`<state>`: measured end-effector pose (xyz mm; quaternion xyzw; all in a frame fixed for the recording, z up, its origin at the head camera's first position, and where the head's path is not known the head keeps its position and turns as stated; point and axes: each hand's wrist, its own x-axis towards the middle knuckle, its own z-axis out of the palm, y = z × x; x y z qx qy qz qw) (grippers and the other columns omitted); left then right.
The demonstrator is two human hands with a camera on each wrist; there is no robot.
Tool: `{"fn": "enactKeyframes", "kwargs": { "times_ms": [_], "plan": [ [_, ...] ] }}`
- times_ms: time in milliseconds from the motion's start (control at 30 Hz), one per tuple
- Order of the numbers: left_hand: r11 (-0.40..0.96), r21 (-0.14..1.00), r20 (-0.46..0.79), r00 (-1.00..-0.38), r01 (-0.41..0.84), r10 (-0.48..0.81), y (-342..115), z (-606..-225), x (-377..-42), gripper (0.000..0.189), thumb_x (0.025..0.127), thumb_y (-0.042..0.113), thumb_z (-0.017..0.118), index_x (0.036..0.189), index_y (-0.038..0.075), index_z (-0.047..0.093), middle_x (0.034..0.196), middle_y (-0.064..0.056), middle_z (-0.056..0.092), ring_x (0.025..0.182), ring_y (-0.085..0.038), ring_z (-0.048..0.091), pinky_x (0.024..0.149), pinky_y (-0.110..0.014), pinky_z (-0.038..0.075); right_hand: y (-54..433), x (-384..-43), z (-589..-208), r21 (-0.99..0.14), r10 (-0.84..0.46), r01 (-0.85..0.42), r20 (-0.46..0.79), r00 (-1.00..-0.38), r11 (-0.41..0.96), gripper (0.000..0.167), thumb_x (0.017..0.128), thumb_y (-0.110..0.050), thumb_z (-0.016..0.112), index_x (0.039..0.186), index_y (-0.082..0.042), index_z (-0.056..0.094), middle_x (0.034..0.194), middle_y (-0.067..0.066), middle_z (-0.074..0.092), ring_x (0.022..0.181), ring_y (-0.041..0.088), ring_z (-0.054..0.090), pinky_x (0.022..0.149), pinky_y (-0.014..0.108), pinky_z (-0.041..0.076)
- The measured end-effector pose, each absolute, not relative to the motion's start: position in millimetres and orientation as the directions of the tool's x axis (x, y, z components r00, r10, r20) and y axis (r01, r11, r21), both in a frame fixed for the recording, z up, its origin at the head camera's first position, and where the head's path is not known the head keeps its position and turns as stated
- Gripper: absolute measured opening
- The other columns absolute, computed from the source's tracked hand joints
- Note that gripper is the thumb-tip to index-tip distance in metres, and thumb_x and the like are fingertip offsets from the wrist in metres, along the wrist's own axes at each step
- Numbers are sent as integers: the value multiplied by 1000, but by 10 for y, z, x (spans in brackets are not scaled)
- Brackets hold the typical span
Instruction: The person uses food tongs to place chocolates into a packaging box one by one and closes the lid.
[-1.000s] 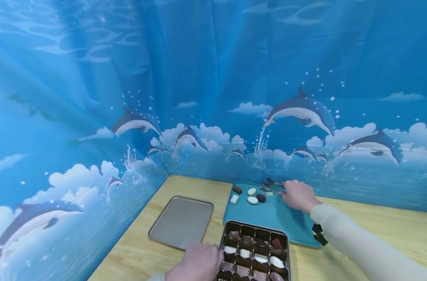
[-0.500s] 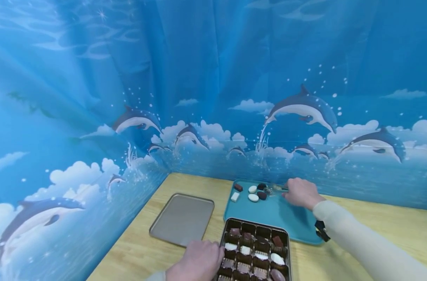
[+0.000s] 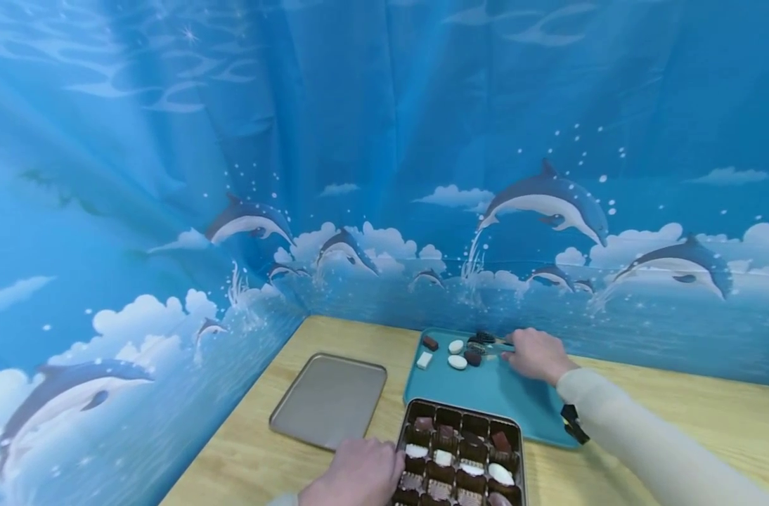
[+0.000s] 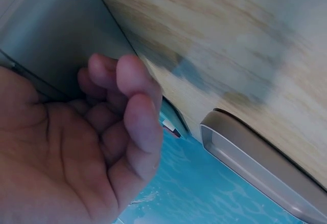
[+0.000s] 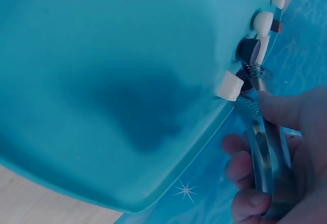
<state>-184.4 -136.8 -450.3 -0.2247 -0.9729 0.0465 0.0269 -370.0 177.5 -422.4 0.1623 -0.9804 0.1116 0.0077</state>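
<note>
My right hand [image 3: 536, 355] grips metal tongs [image 5: 265, 147] over the far edge of a teal tray [image 3: 486, 386]. In the right wrist view the tong tips stand apart around a dark chocolate [image 5: 246, 80], mostly hidden by them. A white square piece [image 5: 230, 86] lies right beside the tips; whether they touch it, I cannot tell. My left hand [image 3: 359, 472] rests against the left side of a chocolate box [image 3: 521, 450] with dark compartments, several of them filled. In the left wrist view its fingers [image 4: 140, 121] curl loosely and the palm holds nothing.
More chocolates lie along the tray's far left: a brown bar [image 3: 430, 343], a white block [image 3: 424, 360], white ovals [image 3: 457, 362] and a dark oval [image 3: 472, 358]. Left of the box a grey metal lid [image 3: 330, 400] lies on the wooden table [image 3: 245, 436]. A dolphin-print curtain [image 3: 384, 176] hangs behind.
The tong tips have shifted slightly among the chocolates; they looked closer together half a second ago and stand wider now. My left hand and the box have stayed in place.
</note>
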Motion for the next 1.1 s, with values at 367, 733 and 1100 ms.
{"fn": "enactKeyframes", "kwargs": {
  "times_ms": [367, 733, 1100],
  "plan": [
    [833, -266, -4, -865, 484, 501, -1362, -4445, -1853, 30, 104, 34, 53, 77, 21, 59, 63, 5, 54, 53, -13, 53, 42, -34, 41, 1765, -3730, -4283, -245, -319, -343, 132, -938, 907, 35, 98, -21, 64, 127, -1, 67, 92, 15, 75, 41, 10, 40, 39, 26, 28],
    [822, -295, -49, -867, 487, 496, -1391, -4459, -1854, 23, 102, 36, 56, 84, 23, 62, 67, 6, 55, 56, -13, 54, 44, -34, 44, 1747, -3682, -4262, -269, -309, -338, 144, -940, 902, 38, 97, -22, 65, 130, -2, 66, 87, 11, 75, 40, 9, 26, 39, 25, 23],
    [833, -262, -32, -868, 486, 496, -1369, -4482, -1835, 19, 96, 31, 61, 80, 24, 59, 66, 6, 55, 53, -14, 52, 41, -35, 42, 1680, -3702, -4320, -252, -304, -322, 107, -946, 912, 36, 98, -22, 65, 127, -2, 68, 73, 6, 69, 41, 10, 29, 40, 26, 23]
  ]
}}
